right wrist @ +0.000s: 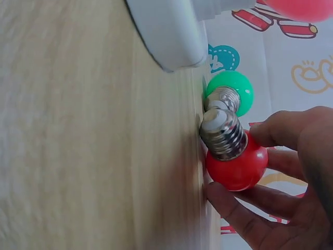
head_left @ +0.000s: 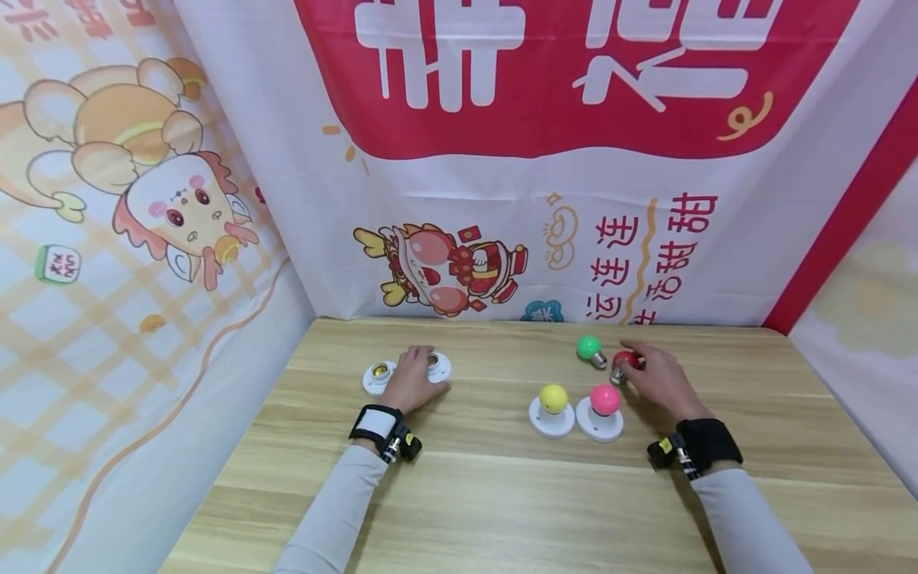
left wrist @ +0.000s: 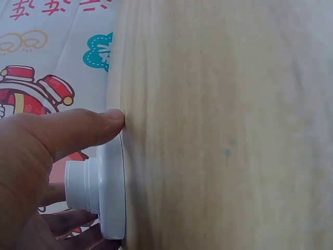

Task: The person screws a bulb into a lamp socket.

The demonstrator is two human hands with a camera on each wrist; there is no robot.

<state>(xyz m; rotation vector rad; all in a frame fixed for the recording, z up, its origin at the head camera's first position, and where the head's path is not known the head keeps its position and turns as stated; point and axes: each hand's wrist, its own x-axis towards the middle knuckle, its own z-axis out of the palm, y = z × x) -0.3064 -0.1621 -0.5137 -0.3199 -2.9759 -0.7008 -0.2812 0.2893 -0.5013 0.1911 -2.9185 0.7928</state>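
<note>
The right hand (head_left: 658, 378) has its thumb and fingers curled round a red bulb (right wrist: 238, 169), the gap between them only as wide as the glass; the bulb lies tipped over at the wooden table (head_left: 473, 510), its metal screw end bare and outside the grip; just left of that grip lies a green bulb (head_left: 589, 347), its screw end turned toward the red one, though whether the two touch I cannot tell; nearer the person and left of the same hand, a pink bulb (head_left: 606, 400) stands upright in a white base (head_left: 601, 430), and a yellow bulb (head_left: 553, 398) in another base (head_left: 551, 426) stands just beyond it; well off to the left, the left hand (head_left: 412, 384) spans a bulbless white socket (left wrist: 112, 192), thumb at one side of its rim and bent fingers at the other; a second bulbless socket (head_left: 378, 387) sits just left of that grip.
</note>
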